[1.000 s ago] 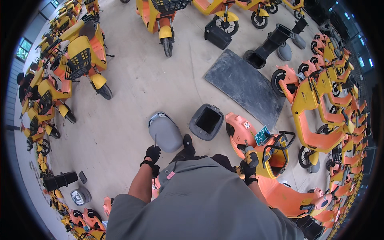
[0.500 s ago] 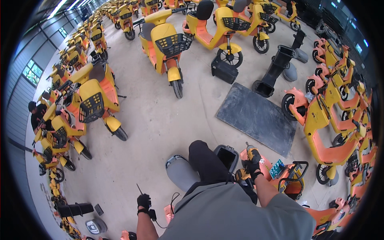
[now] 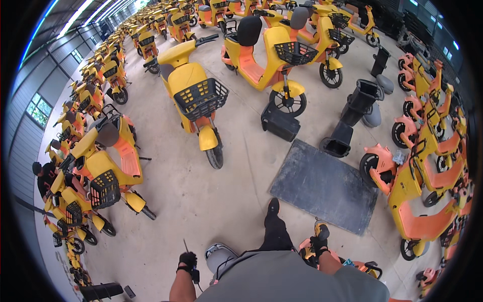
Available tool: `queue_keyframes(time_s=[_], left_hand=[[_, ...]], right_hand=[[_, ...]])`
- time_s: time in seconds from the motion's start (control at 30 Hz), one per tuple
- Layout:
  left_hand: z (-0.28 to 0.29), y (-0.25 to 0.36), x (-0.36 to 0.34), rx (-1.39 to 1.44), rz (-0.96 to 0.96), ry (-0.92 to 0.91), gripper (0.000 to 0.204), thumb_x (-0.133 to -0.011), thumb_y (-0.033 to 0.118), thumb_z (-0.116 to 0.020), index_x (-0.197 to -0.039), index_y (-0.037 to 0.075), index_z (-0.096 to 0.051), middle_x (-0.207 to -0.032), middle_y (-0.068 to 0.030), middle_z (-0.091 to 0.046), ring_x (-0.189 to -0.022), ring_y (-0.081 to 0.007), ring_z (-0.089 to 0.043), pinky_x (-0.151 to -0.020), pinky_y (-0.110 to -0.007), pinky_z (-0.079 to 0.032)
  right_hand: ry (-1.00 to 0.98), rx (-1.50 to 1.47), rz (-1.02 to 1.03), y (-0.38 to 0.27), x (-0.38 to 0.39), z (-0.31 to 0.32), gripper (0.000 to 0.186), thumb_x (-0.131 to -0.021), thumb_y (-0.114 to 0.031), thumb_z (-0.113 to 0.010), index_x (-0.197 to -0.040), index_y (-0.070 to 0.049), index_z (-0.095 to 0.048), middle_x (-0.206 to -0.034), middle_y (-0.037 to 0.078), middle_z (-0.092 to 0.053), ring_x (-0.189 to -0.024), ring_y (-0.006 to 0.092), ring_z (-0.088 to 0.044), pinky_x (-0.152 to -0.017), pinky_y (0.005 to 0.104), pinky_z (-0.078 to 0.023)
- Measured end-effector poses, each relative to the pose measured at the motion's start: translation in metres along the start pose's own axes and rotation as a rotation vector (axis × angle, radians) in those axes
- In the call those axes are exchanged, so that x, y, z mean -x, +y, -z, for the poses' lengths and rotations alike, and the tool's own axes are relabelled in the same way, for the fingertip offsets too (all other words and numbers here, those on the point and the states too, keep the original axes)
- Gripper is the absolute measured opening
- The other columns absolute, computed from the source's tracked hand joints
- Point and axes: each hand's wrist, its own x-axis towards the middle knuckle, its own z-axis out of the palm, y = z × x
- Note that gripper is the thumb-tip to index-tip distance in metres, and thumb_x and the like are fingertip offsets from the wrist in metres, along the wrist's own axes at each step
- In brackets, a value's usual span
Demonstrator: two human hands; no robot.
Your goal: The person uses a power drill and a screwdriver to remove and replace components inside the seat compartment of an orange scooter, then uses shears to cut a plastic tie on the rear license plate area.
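Observation:
My right hand [image 3: 318, 243], in a black fingerless glove, is closed round a yellow and black cordless drill [image 3: 321, 229], which points ahead. Just beneath it lie orange and yellow scooter parts [image 3: 305, 249], partly hidden by my arm and shirt. My left hand [image 3: 188, 259], gloved the same way, is closed on a thin dark rod [image 3: 185, 245] that sticks up from the fist; its handle is hidden. A small black box [image 3: 195, 276] with a cord hangs by my left wrist. Between my hands, beside my leg, sits a grey scooter seat [image 3: 216, 259].
A dark flat mat [image 3: 327, 186] lies ahead right, with black plastic housings [image 3: 338, 140] and a black box [image 3: 280, 122] beyond. Yellow scooters [image 3: 193, 85] stand ahead and left; tipped scooters [image 3: 410, 196] line the right. Another person [image 3: 48, 176] is at far left.
My leg has stepped forward, and the view has shifted so the scooters and mat sit lower in it. Both hands keep their holds; the scooter parts under the drill have slipped toward the lower edge.

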Motion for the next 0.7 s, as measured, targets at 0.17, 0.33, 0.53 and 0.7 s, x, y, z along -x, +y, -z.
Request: queue_keyframes(time_s=[0.17,0.33,0.53,0.7], left_hand=[[-0.163,0.262,0.08,-0.268,-0.71,-0.185,0.02,-0.084,0.025,-0.053,-0.087,0.007,-0.06,-0.07,-0.0036,-0.059,-0.06,-0.0109,-0.052,-0.054,-0.025,-0.042],[-0.275,0.368,0.107,-0.341,-0.862,-0.432,0.017,-0.086,0.02,-0.05,-0.087,0.007,-0.06,-0.072,-0.0021,-0.058,-0.06,-0.0098,-0.051,-0.055,-0.025,-0.043],[-0.305,0.363,-0.001,-0.567,-0.506,-0.441,0.014,-0.081,0.022,-0.058,-0.081,0.007,-0.06,-0.067,-0.0081,-0.059,-0.048,-0.0166,-0.052,-0.04,-0.031,-0.039],[-0.272,0.336,-0.084,-0.621,0.002,-0.381,0.02,-0.082,0.022,-0.05,-0.068,0.008,-0.056,-0.058,-0.0097,-0.056,-0.048,-0.0235,-0.052,-0.043,-0.035,-0.042]], right_hand=[[0.002,-0.12,-0.034,-0.071,-0.033,0.013,0.022,-0.075,-0.005,-0.065,-0.094,-0.006,-0.054,-0.068,0.005,-0.059,-0.059,0.0177,-0.058,-0.052,0.033,-0.047],[0.094,-0.076,0.206,-0.081,-0.096,0.019,0.028,-0.075,-0.004,-0.065,-0.1,-0.007,-0.052,-0.072,0.004,-0.056,-0.06,0.0168,-0.056,-0.052,0.0325,-0.047],[0.325,-0.035,0.177,-0.041,-0.132,0.018,0.041,-0.068,-0.023,-0.071,-0.101,-0.005,-0.055,-0.083,0.008,-0.059,-0.068,0.0226,-0.058,-0.061,0.0367,-0.048],[0.315,-0.446,0.054,-0.028,-0.098,0.006,0.037,-0.069,-0.02,-0.068,-0.1,-0.005,-0.055,-0.079,0.008,-0.059,-0.065,0.0222,-0.057,-0.058,0.0369,-0.048]])
